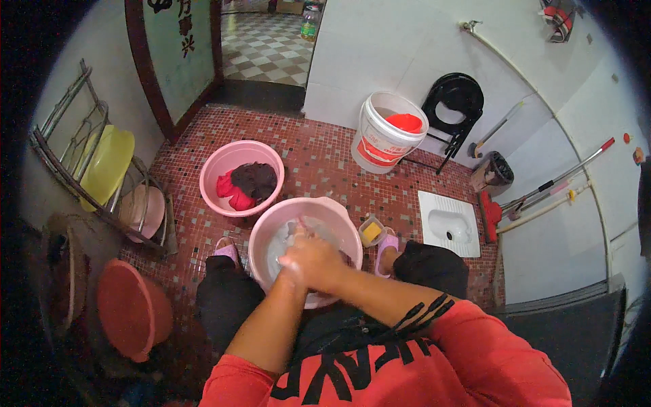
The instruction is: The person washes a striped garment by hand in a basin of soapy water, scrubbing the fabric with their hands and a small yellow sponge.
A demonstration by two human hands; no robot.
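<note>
Between my feet stands a pink basin (352, 230) of cloudy, sudsy water (274, 252). Both hands are pressed together over it, wet and foamy. My right hand (317, 259) lies across the left, its fingers closed round something I cannot make out. Mostly covered, my left hand (290, 260) has fingers that are hidden or blurred. Some dark cloth (346, 260) shows at the basin's right inside. Just beyond, a second pink basin (211, 169) holds a red cloth (234, 193) and a dark brown cloth (255, 180).
A yellow soap bar (371, 232) sits in a clear box by my right foot. Farther off stand a white bucket (383, 146) with a red scoop, a black folding chair (456, 102) and a squat toilet (444, 217). A rack (68, 156) and red-brown tub (132, 308) are left.
</note>
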